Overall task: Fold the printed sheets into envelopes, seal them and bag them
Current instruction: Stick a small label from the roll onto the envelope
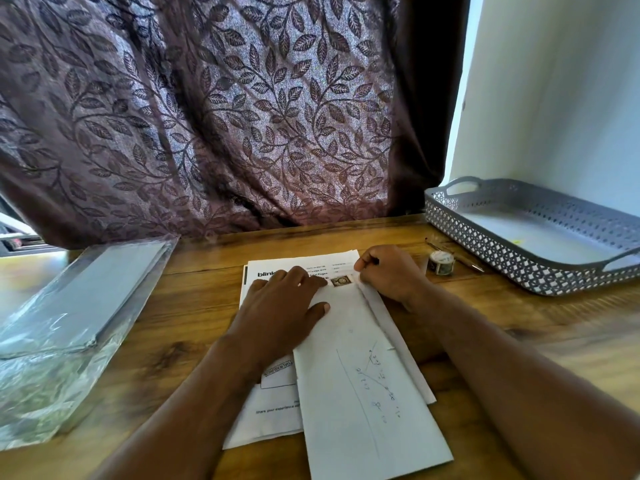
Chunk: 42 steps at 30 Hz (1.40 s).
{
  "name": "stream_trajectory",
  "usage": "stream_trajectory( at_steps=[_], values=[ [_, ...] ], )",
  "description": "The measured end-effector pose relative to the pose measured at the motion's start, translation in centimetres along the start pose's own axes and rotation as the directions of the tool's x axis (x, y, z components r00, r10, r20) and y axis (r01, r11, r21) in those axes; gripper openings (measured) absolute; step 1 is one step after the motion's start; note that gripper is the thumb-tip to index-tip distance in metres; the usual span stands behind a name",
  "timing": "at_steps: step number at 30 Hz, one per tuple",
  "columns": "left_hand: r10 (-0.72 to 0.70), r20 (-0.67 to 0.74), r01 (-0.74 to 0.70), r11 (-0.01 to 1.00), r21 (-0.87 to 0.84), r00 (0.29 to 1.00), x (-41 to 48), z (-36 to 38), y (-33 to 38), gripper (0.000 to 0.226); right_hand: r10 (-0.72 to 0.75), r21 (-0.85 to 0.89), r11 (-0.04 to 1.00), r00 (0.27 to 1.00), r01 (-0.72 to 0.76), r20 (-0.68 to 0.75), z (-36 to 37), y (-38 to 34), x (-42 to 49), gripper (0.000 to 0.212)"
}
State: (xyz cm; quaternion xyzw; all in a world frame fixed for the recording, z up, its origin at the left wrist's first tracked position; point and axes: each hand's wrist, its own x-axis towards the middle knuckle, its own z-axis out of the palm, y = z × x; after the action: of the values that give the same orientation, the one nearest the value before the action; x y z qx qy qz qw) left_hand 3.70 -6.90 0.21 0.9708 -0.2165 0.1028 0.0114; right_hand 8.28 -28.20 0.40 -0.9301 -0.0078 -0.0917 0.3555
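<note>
1. A long folded white paper envelope (pixel 363 393) lies in the middle of the brown wooden table (pixel 194 327), running from the near edge toward the far side, with faint handwriting showing through it.
2. It rests on a stack of white printed sheets (pixel 273 420), which stick out to its left and at its far end.
3. A small square patterned sticker (pixel 341 280) sits at the envelope's far end, between the two hands.
4. The left hand (pixel 287 296) lies flat, fingers spread and straight, pressing on the far left part of the envelope and the sheets beneath.
5. The right hand (pixel 388 271) is at the envelope's far right corner with its fingers curled in. I cannot tell whether they pinch the paper or anything else.
6. A small roll of patterned tape (pixel 440 262) stands just right of the right hand, with a thin pen-like stick (pixel 465 262) beside it.
7. A grey perforated plastic tray with handles (pixel 485 244) sits at the far right.
8. A clear plastic bag holding pale flat sheets (pixel 69 306) lies on the left.
9. A purple-brown curtain with a leaf pattern (pixel 225 116) hangs behind the table.
</note>
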Motion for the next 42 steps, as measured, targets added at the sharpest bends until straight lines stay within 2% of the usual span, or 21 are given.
stream_trajectory(
  at_steps=[5,10,12,14,16,18,20,21,23,26,28,29,32,33,36,38,42],
  values=[
    [-0.132,0.018,0.132,0.991,-0.034,0.991,-0.8,-0.3,-1.4,0.060,-0.026,-0.019,0.999,1.000,0.026,0.009,-0.3,-0.5,-0.8,0.018],
    [-0.155,-0.009,0.153,0.981,-0.117,0.988,-0.8,-0.4,-1.6,0.058,-0.119,-0.113,0.986,0.991,0.125,0.058,-0.2,-0.7,-1.5,0.046],
    [-0.168,-0.029,0.160,0.970,-0.184,0.985,-0.5,-0.1,-1.6,0.052,-0.148,-0.161,0.974,0.986,0.158,0.071,-0.2,-0.7,-1.7,0.052],
    [-0.200,-0.065,0.169,0.930,-0.326,0.978,-0.1,0.0,-1.6,0.048,-0.172,-0.191,0.964,0.982,0.184,0.078,-0.1,-0.8,-1.8,0.055],
    [-0.276,-0.084,0.188,0.817,-0.546,0.957,0.1,0.0,-1.7,0.045,-0.169,-0.158,0.972,0.985,0.173,0.040,0.1,-0.7,-1.9,0.051],
    [-0.393,-0.061,0.214,0.617,-0.757,0.917,0.3,-0.4,-1.9,0.043,-0.130,-0.012,0.992,0.989,0.129,-0.065,0.1,-0.9,-2.0,0.042],
    [-0.486,-0.049,0.202,0.450,-0.870,0.872,0.7,-0.6,-2.5,0.038,-0.070,0.162,0.983,0.989,0.090,-0.127,-0.2,-1.3,-2.1,0.033],
    [-0.519,-0.047,0.186,0.389,-0.902,0.854,0.8,-0.8,-2.9,0.037,-0.042,0.261,0.963,0.995,0.065,-0.093,-0.5,-1.7,-2.1,0.031],
    [-0.570,-0.028,0.163,0.282,-0.945,0.821,1.0,-1.0,-3.5,0.037,-0.015,0.429,0.903,0.995,-0.031,0.102,-1.1,-2.1,-2.4,0.027],
    [-0.653,-0.002,0.143,0.169,-0.975,0.757,0.9,-1.4,-4.3,0.037,-0.045,0.479,0.865,0.925,-0.153,0.377,-1.6,-2.8,-3.2,0.022],
    [-0.698,0.041,0.122,0.067,-0.990,0.715,0.6,-1.5,-4.2,0.035,-0.065,0.508,0.846,0.916,-0.160,0.395,-1.7,-2.9,-3.4,0.021],
    [-0.697,0.084,0.103,-0.015,-0.995,0.712,0.4,-1.8,-3.9,0.033,-0.074,0.535,0.832,0.925,-0.148,0.372,-1.8,-3.0,-3.5,0.021],
    [-0.536,0.238,0.094,-0.281,-0.955,0.810,-0.3,-2.5,-2.2,0.021,-0.058,0.611,0.782,0.962,-0.121,0.266,-2.1,-3.0,-3.4,0.021],
    [-0.463,0.267,0.130,-0.305,-0.943,0.846,-0.6,-2.8,-1.4,0.020,-0.042,0.624,0.773,0.972,-0.113,0.229,-2.1,-3.0,-3.4,0.020],
    [-0.309,0.297,0.235,-0.223,-0.946,0.903,-0.7,-2.5,0.3,0.021,0.012,0.631,0.770,0.990,-0.098,0.140,-2.1,-2.9,-3.5,0.018],
    [-0.286,0.301,0.256,-0.185,-0.949,0.910,-0.7,-2.1,0.9,0.021,0.030,0.631,0.770,0.992,-0.100,0.121,-2.1,-2.8,-3.5,0.018],
    [-0.334,0.294,0.238,-0.199,-0.951,0.895,-0.7,-1.8,0.6,0.020,0.026,0.666,0.733,0.985,-0.137,0.173,-2.2,-2.8,-3.6,0.018]
  ],
)
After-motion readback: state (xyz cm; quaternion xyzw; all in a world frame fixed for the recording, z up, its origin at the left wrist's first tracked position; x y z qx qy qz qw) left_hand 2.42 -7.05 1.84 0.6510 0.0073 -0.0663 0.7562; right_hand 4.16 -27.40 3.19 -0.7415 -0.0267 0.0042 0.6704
